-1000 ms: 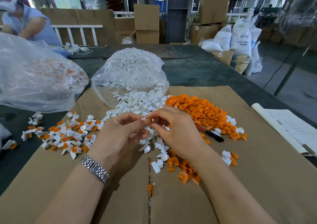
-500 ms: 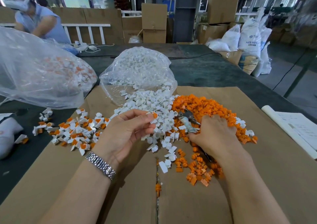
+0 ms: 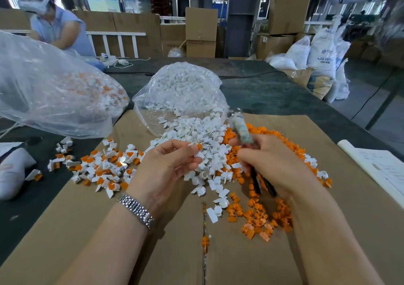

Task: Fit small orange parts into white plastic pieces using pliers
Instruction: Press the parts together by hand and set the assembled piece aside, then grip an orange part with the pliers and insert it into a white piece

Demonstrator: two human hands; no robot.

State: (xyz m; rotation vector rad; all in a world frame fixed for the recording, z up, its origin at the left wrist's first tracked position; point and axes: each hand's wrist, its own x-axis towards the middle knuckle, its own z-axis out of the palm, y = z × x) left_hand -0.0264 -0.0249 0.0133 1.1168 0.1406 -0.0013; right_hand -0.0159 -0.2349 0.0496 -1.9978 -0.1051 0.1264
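Above the desk's white pile, the left hand [image 3: 172, 164] pinches a white piece with orange part [image 3: 197, 147]; just right, the right hand [image 3: 271, 164] grips pliers [image 3: 240, 129] (blurred, apparently nose-up).

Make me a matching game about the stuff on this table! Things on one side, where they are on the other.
Things:
1. pliers
2. assembled piece
3. wristwatch
4. loose white pieces

Places:
A. pinched in the left hand
B. spilling from the clear bag
C. held in the right hand
D. around the left wrist

Pairs: 1-C, 2-A, 3-D, 4-B
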